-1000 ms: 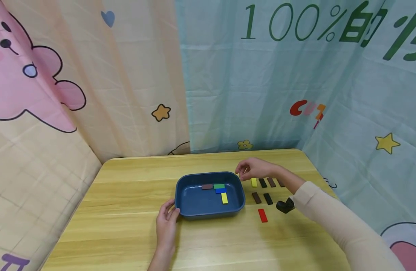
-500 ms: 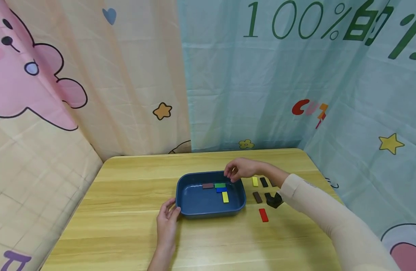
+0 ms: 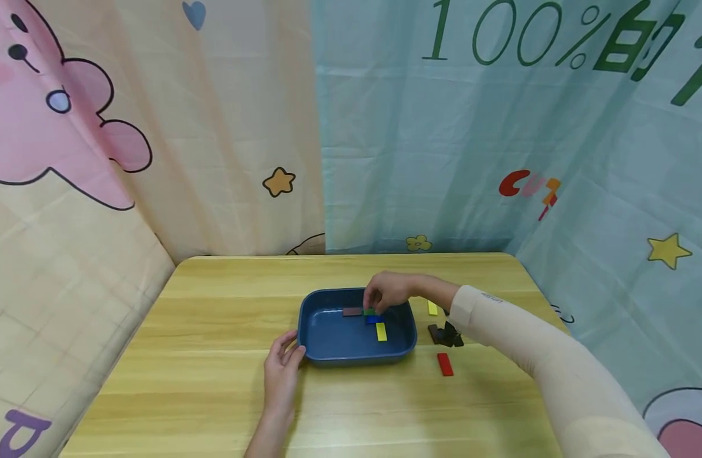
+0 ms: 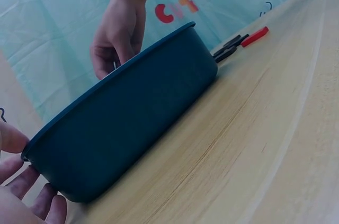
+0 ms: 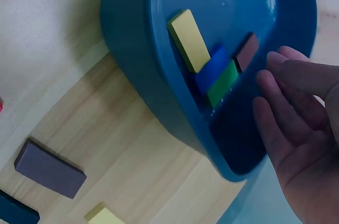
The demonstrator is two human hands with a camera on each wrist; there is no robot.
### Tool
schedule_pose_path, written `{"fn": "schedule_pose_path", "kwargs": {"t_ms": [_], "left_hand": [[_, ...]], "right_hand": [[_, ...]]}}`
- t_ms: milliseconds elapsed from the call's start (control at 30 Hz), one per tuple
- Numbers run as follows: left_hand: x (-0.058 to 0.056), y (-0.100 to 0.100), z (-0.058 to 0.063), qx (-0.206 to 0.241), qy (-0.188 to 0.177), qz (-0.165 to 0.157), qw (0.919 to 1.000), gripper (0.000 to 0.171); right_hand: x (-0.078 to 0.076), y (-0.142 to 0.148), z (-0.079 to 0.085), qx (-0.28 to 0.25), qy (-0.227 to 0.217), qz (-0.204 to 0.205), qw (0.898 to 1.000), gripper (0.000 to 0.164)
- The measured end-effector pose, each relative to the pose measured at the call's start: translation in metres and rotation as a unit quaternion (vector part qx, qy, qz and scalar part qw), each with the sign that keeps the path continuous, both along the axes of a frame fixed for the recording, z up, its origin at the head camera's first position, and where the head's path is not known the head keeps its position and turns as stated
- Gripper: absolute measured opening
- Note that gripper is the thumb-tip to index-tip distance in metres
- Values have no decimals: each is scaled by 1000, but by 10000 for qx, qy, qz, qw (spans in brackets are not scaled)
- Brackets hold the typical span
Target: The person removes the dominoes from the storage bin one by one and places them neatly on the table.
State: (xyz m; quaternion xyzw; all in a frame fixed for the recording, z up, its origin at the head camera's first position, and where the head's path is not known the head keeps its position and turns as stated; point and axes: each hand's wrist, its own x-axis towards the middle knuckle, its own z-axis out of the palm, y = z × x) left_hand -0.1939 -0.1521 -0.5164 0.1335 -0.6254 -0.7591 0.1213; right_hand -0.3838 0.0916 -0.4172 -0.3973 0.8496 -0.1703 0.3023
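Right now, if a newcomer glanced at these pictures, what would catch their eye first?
Probably the dark blue tray on the wooden table, with the right hand over its far right part and the left hand at its near left corner. Next, the bright red block on the table right of the tray, and the big pink cartoon figure at the head view's upper left.

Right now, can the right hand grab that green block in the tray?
Probably yes: the right hand is over the blue tray, close to the green block, whose top is bare in the right wrist view. The blue block right beside it may make one side harder to pinch.
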Motion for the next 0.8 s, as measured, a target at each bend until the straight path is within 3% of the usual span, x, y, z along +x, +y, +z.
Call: {"fn": "schedule_pose_path", "kwargs": {"t_ms": [300, 500, 800], "left_hand": [[0, -2, -2, 24, -57, -71, 10000, 38], [-2, -1, -1, 16, -63, -57, 10000, 38], [-1, -1, -2, -24, -129, -51, 9999, 38]], "right_hand": [[4, -14, -25, 592, 240, 667, 9957, 24], [7, -9, -30, 950, 506, 994, 9892, 30], [13, -9, -34, 859, 931, 1682, 9776, 31]]}}
